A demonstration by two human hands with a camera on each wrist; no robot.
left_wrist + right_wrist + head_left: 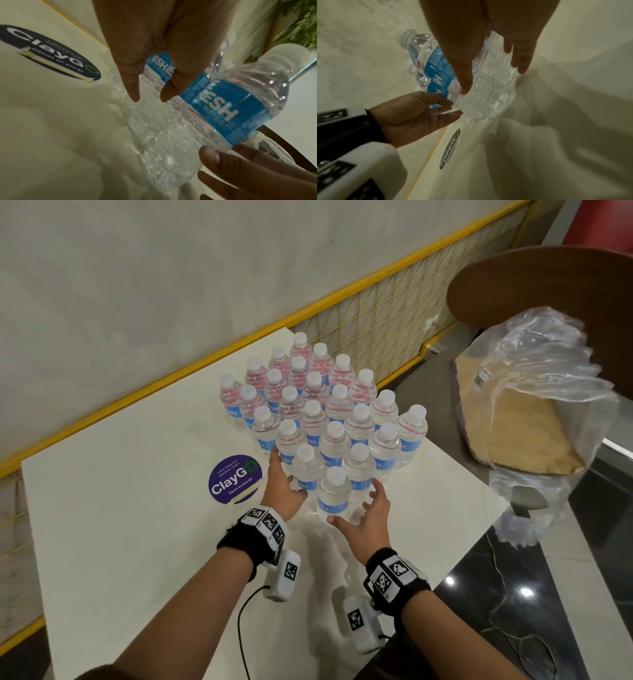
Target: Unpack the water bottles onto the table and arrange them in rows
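Pale wall (137, 268) behind yellow-framed mesh railing (370, 313); white desk (120, 525) with round purple sticker (235, 479); brown chair (534, 289) at right; glossy dark floor (513, 594).

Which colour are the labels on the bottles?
Blue with white lettering; the label shows best in the left wrist view.
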